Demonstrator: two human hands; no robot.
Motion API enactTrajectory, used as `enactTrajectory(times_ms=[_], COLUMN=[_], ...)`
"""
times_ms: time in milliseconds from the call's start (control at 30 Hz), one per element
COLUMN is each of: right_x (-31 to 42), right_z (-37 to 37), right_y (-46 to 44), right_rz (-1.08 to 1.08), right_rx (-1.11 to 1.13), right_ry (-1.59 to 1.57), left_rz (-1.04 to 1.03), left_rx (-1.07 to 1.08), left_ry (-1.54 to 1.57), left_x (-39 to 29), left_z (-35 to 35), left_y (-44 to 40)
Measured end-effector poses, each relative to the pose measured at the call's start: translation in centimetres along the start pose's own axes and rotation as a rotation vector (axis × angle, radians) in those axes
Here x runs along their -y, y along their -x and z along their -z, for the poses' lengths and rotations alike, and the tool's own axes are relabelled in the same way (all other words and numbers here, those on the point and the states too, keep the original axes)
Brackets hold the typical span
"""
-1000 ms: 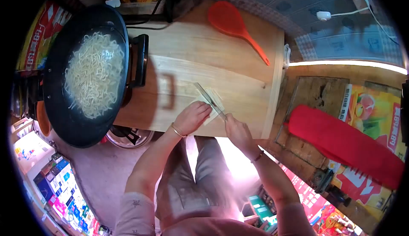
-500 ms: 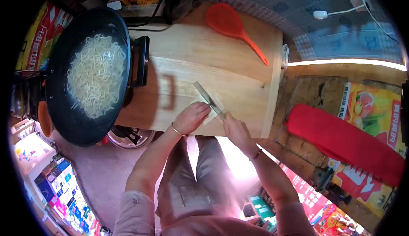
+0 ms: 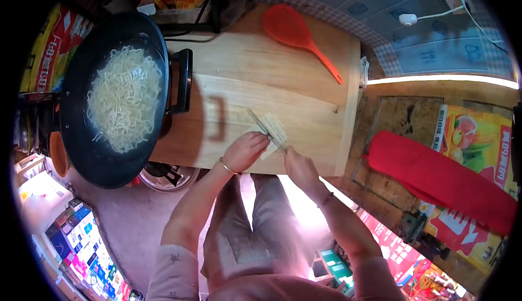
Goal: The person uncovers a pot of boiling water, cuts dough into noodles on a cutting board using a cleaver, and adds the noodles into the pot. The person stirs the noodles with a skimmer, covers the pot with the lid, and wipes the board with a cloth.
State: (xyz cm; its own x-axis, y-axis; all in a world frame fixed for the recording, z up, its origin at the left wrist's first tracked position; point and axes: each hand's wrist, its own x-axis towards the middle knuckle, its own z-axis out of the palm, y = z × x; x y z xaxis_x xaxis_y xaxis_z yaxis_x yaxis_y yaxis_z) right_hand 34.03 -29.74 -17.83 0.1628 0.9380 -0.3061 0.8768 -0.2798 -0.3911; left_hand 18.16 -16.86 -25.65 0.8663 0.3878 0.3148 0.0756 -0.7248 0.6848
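Observation:
My right hand (image 3: 300, 169) is closed round the handle of a knife (image 3: 261, 123), whose blade slants up and left over a pale sheet of dough. Thin cut strips (image 3: 276, 126) lie just right of the blade. With curled fingers, my left hand (image 3: 248, 151) presses on the pale sheet (image 3: 270, 150) beside the blade. Both hands are near the front edge of the wooden board (image 3: 244, 51). To the left, a large black wok (image 3: 76, 121) holds pale noodles (image 3: 125, 100).
An orange strainer (image 3: 288, 26) lies at the board's back, its handle pointing right. A rolled red cloth (image 3: 435, 173) rests on the wooden surface at right. Below the wok is a metal lid (image 3: 187, 177). A white plug (image 3: 408, 19) hangs by the tiled wall.
The knife blade has shifted slightly and stands more edge-on, with the cut strips showing more clearly to its right. My right hand has moved slightly left.

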Motion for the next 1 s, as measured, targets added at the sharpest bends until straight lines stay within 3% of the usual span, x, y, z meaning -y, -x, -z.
enactTrajectory(times_ms=[200, 267, 400, 700, 900, 1000], right_x=[0.4, 0.9, 1.1, 0.9, 1.3, 0.6], right_z=[2.0, 2.8, 1.1, 2.0, 0.9, -0.5], right_y=[1.6, 2.0, 1.1, 1.8, 1.4, 0.5], right_rz=[-0.019, -0.044, -0.102, -0.054, -0.118, -0.078], right_rx=[-0.003, 0.111, 0.135, 0.012, 0.173, 0.064], right_ry=[-0.024, 0.043, 0.039, -0.031, 0.043, 0.012], left_rz=[-0.023, -0.020, -0.026, -0.030, -0.004, 0.008], left_rx=[-0.041, -0.012, -0.027, -0.039, -0.018, 0.023], left_ry=[0.007, -0.006, -0.012, -0.054, -0.043, -0.037], left_x=[-0.3, -0.1, -0.3, -0.5, -0.5, -0.2], left_z=[-0.2, 0.1, 0.1, 0.4, 0.5, 0.5], left_y=[0.3, 0.2, 0.2, 0.5, 0.5, 0.4])
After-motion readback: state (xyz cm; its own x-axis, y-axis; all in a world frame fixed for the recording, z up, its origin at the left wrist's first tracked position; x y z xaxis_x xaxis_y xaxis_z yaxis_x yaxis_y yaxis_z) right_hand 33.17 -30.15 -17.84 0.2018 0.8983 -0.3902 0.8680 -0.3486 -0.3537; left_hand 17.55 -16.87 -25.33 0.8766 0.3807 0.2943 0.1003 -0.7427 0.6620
